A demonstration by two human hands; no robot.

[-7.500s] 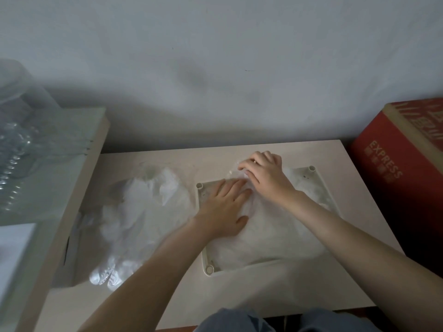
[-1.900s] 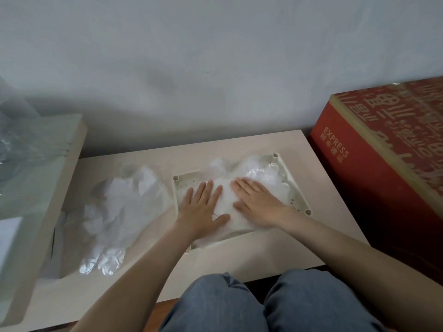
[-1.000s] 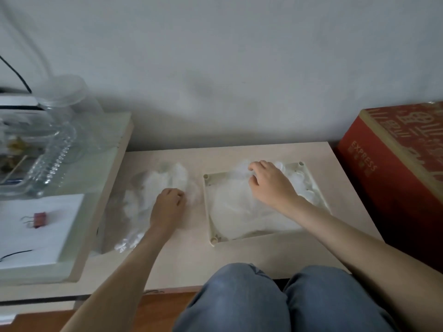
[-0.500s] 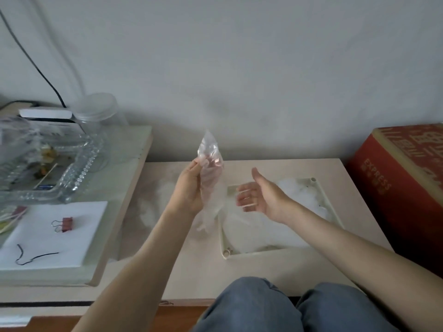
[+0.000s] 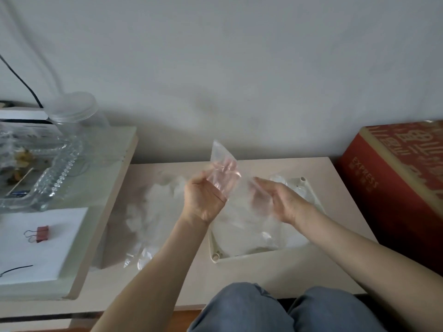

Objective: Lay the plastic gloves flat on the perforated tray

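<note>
From the head view, the left hand (image 5: 203,200) held a clear plastic glove (image 5: 223,171) upright above the table (image 5: 275,276), its grip closed on the glove's lower part. The right hand (image 5: 280,202) was open-fingered beside it, blurred, over the perforated tray (image 5: 215,256), where flattened gloves (image 5: 244,236) lay. A loose pile of gloves (image 5: 153,212) sat left of the tray.

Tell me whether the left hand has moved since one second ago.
Yes. The left hand has risen off the loose glove pile and shifted right toward the perforated tray, now holding a glove up.
</note>
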